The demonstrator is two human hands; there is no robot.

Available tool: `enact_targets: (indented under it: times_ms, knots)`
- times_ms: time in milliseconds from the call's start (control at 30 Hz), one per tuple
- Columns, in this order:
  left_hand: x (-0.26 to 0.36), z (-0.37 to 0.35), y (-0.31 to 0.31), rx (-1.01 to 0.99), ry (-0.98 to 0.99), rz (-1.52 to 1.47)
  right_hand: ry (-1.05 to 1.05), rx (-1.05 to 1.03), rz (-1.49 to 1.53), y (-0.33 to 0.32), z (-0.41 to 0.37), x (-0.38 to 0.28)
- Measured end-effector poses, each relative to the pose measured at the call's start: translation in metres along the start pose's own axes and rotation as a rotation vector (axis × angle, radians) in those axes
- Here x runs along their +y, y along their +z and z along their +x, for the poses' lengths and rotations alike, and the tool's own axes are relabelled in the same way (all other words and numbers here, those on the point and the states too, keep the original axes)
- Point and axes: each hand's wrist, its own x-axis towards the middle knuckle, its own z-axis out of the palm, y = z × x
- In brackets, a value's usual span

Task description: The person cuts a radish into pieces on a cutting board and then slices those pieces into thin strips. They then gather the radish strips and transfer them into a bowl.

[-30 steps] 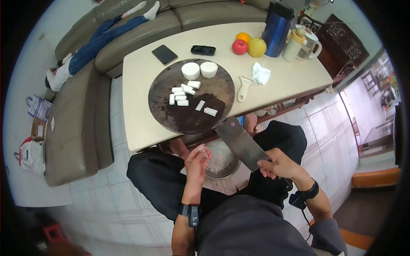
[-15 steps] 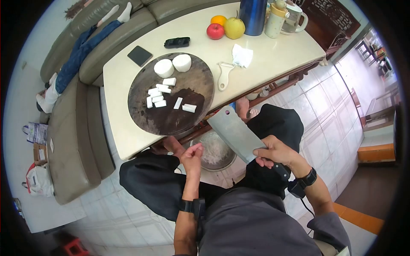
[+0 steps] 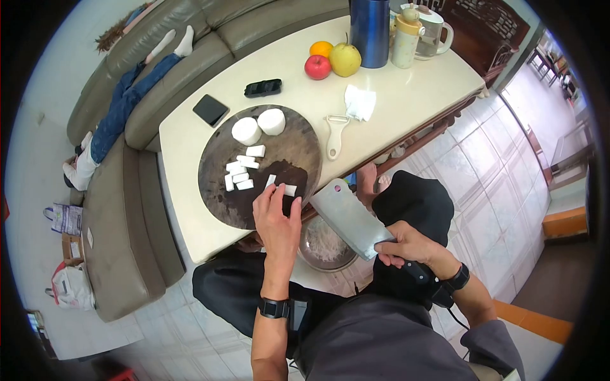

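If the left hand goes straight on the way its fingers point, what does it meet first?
Most likely the nearest white cut piece on the round chopping board: the left hand has its fingertips right beside it, though contact is unclear.

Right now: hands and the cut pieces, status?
Left hand open, fingers on white piece. Right hand grips cleaver, off cutting board. Peeler beside board, apart.
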Motion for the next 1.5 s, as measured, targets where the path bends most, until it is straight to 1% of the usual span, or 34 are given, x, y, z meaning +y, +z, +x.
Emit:
enact_targets:
  times_ms: [100, 233, 300, 333, 467, 533, 600, 667, 767, 900, 1000, 1067, 1100, 1133, 1200, 1367, 1433, 1500]
  knots:
    - [-0.01, 0.006, 0.01, -0.025, 0.005, 0.033, -0.001, 0.009, 0.0, -0.002, -0.002, 0.002]
    - [-0.011, 0.008, 0.01, -0.027, -0.027, -0.002, -0.001, 0.016, -0.011, -0.003, -0.003, 0.003]
    - [-0.011, 0.007, 0.004, 0.047, -0.065, -0.088, -0.006, 0.008, -0.01, -0.003, -0.004, 0.002]
    - [-0.012, 0.005, 0.0, 0.042, -0.063, -0.088, -0.006, 0.01, -0.005, -0.003, -0.005, 0.002]
    - [-0.02, -0.007, -0.02, 0.048, -0.094, -0.016, -0.001, 0.002, -0.04, -0.003, -0.004, 0.001]
    - [-0.024, -0.014, -0.027, -0.011, -0.111, 0.063, 0.001, -0.005, -0.054, -0.002, -0.003, 0.0]
    - [-0.028, -0.019, -0.027, -0.031, -0.107, 0.077, 0.003, 0.0, -0.081, -0.001, -0.002, -0.002]
    - [-0.033, -0.024, -0.024, -0.023, 0.013, 0.131, 0.018, -0.003, -0.085, 0.0, -0.001, -0.001]
    - [-0.032, -0.027, -0.024, -0.029, 0.059, 0.162, 0.02, 0.0, -0.092, 0.0, 0.0, -0.001]
    - [-0.024, -0.026, -0.029, -0.035, 0.052, 0.153, -0.019, 0.004, -0.074, 0.001, -0.001, -0.002]
    - [-0.017, -0.017, -0.027, 0.017, 0.007, 0.079, -0.011, -0.006, -0.061, -0.004, -0.002, 0.001]
    - [-0.018, -0.004, -0.022, -0.048, 0.054, 0.044, -0.01, 0.002, -0.056, -0.004, -0.003, 0.004]
    - [-0.015, 0.004, -0.017, -0.064, 0.096, 0.051, -0.01, 0.008, -0.051, -0.004, -0.003, 0.004]
    - [-0.012, 0.01, -0.012, -0.064, 0.097, 0.052, -0.011, 0.008, -0.051, -0.003, -0.003, 0.004]
    - [-0.008, 0.019, -0.003, -0.147, 0.128, 0.158, 0.004, 0.027, -0.064, -0.003, -0.004, 0.001]
    - [-0.014, 0.024, 0.002, -0.177, 0.13, 0.18, 0.0, 0.036, -0.076, -0.005, -0.007, 0.003]
    - [-0.01, 0.026, -0.006, -0.254, 0.055, 0.143, -0.019, 0.035, -0.068, -0.006, -0.007, 0.004]
    - [-0.01, 0.023, -0.012, -0.227, 0.07, 0.15, 0.0, 0.04, -0.08, -0.007, -0.008, 0.003]
